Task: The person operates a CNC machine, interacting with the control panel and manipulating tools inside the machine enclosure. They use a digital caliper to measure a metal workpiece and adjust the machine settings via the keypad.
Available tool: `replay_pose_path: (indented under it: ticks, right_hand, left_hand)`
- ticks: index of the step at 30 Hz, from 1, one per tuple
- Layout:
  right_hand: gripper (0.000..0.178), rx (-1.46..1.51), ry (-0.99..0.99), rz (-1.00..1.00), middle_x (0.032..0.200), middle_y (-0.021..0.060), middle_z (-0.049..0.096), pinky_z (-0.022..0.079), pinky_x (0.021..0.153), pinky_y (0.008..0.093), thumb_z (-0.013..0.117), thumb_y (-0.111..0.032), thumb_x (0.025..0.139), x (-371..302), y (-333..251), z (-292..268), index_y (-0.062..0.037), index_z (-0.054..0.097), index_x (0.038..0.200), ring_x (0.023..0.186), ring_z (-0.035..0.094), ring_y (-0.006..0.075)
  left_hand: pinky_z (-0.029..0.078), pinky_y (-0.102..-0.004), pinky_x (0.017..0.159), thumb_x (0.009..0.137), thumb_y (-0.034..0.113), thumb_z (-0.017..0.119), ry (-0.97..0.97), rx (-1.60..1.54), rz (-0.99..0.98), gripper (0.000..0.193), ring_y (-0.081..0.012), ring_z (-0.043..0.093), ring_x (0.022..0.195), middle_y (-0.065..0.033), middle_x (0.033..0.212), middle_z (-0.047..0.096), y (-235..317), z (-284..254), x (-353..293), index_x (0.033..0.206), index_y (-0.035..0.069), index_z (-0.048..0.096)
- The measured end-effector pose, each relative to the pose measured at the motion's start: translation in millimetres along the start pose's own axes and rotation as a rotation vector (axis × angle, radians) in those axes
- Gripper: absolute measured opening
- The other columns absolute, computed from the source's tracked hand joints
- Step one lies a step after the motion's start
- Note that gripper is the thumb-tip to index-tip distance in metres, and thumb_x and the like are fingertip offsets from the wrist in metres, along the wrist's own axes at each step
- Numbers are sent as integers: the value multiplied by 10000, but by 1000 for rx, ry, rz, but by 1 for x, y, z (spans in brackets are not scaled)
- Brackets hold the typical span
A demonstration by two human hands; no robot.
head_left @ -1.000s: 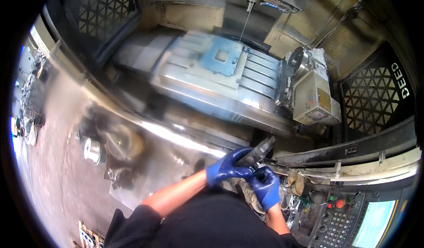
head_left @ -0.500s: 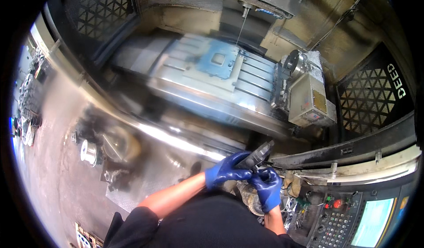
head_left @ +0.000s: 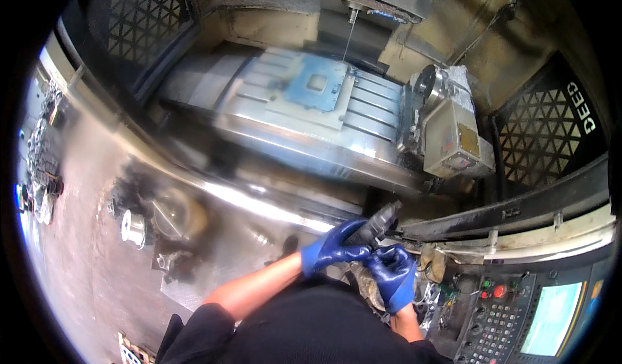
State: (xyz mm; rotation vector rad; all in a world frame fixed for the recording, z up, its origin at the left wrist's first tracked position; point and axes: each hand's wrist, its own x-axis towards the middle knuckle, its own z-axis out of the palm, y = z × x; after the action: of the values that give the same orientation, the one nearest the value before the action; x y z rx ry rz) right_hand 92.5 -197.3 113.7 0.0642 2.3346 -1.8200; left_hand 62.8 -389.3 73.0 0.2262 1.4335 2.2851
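My left hand (head_left: 340, 246), in a blue coated glove, is wrapped round a dark, blocky part (head_left: 377, 226) with a stepped upper end. That part points up and to the right, over the front edge of the milling machine. Against its lower end my right hand (head_left: 392, 270), gloved alike, is closed with the fingers curled in. Whatever lies between the right fingertips is hidden. Beyond both hands, a bluish plate (head_left: 316, 82) with a square opening rests on the slotted machine table (head_left: 372, 119). Above the plate hangs a thin tool (head_left: 350, 36) from the spindle.
A boxy grey unit with a round chuck (head_left: 457, 140) stands on the table's right end. At lower right is a control panel (head_left: 495, 318) with a lit screen (head_left: 552, 318). A metal sill (head_left: 259, 203) crosses before me. A white spool (head_left: 133, 228) stands at left.
The whole view has shifted slightly. Both hands keep almost the same hold on the dark part, with only a small movement of the right fingers.
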Motion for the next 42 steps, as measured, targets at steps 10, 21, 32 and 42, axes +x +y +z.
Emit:
replay_pose_path:
  ticks: [10,21,32,42]
  right_hand:
    - [106,-66,-101,-49,828,62,719,524,680,246,748,4,812,5,20,0,-23,710,907,721,646,105]
    - [53,-59,-76,-166,817,61,708,515,662,251,718,6,829,-5,12,2,-15,683,863,718,637,93]
    - [90,46,-19,3,838,72,723,549,718,272,733,33,813,5,10,-1,-10,688,878,762,665,115]
    - [53,-109,-183,-152,803,67,714,533,675,259,719,-9,843,-11,-1,2,-15,685,883,734,656,105]
  left_hand:
    - [438,-375,1060,862,249,782,-29,-57,-4,706,-197,539,1218,-99,1303,593,-9,-3,1,1441,14,453]
    - [399,-390,1104,852,238,790,14,-52,-90,749,-215,500,1275,-116,1357,555,-14,0,4,1460,1,422]
    - [450,-368,1043,861,272,779,-23,-23,-78,778,-190,537,1219,-107,1332,570,1,2,-5,1487,15,395]
    - [388,-399,1121,879,239,757,-49,-91,-79,770,-230,465,1330,-138,1445,490,-10,0,-5,1503,4,372]
